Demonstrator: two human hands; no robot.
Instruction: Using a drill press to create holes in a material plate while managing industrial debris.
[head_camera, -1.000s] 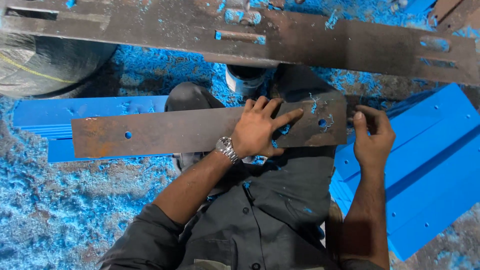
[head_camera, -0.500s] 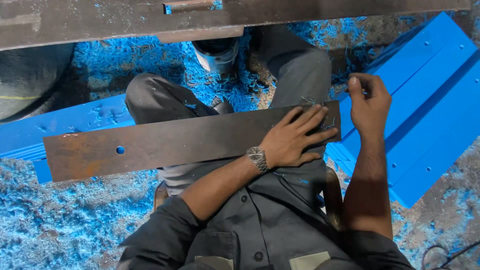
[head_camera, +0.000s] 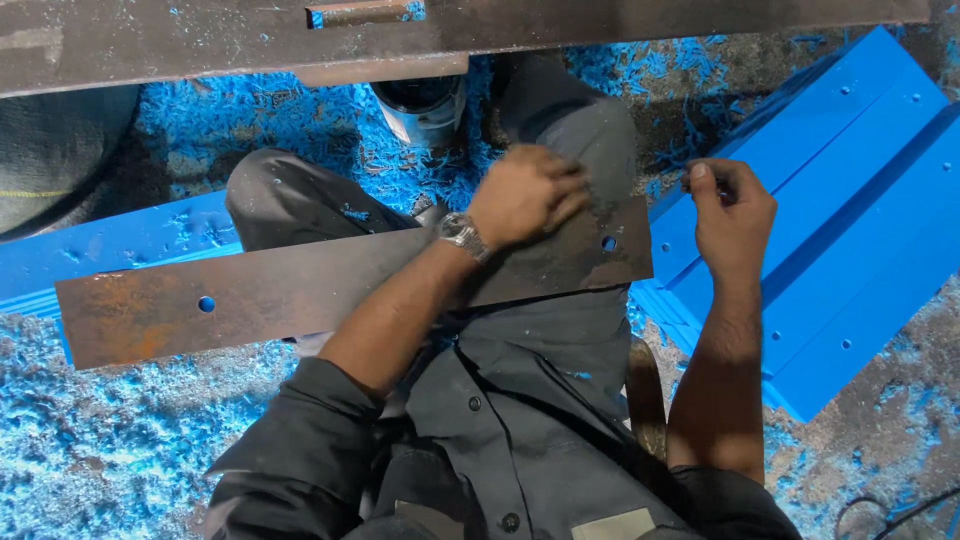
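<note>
Resting across lap in head view: long rusty steel bar (head_camera: 330, 290), holes already near both ends. Left hand (head_camera: 525, 195) lies loosely curled on right end of bar, beside hole, holding nothing. Right hand (head_camera: 733, 205) raised off bar end, fingers pinched narrow on small dark item, too small to tell. Blue painted plates (head_camera: 850, 200) stacked beside, blue shavings (head_camera: 90, 460) over floor. Judging: drilling looks done; bar unpainted.

Head camera looks straight down, close above lap.
</note>
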